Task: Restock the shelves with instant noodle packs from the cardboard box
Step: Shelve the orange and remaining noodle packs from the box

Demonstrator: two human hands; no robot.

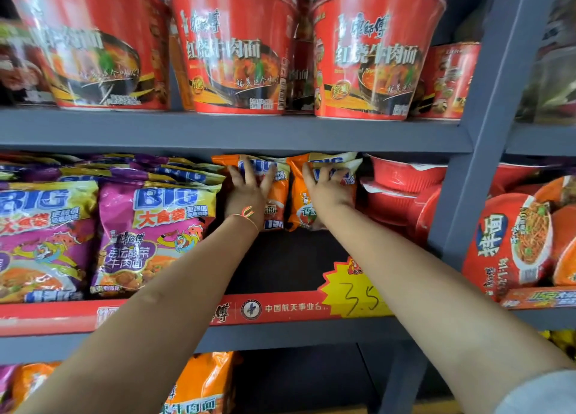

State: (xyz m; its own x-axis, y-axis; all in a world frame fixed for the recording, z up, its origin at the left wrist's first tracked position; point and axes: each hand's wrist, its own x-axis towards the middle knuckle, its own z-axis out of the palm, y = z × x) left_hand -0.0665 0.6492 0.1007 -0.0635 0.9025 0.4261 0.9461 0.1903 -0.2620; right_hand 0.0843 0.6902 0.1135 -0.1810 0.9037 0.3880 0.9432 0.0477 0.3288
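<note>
Two orange instant noodle packs stand upright at the back of the middle shelf (280, 307). My left hand (249, 192) lies with spread fingers on the front of the left orange pack (277, 195). My right hand (327, 189) presses on the right orange pack (299, 201), its fingers bent over the pack's upper part. Both arms reach deep into the shelf. The cardboard box is out of view.
Purple noodle packs (149, 236) fill the shelf to the left. Red noodle bowls (402, 192) are stacked to the right, by a grey upright post (467, 177). Large red cup noodles (233, 52) stand on the shelf above. A yellow price tag (358, 289) hangs on the shelf edge. More orange packs (202, 385) lie below.
</note>
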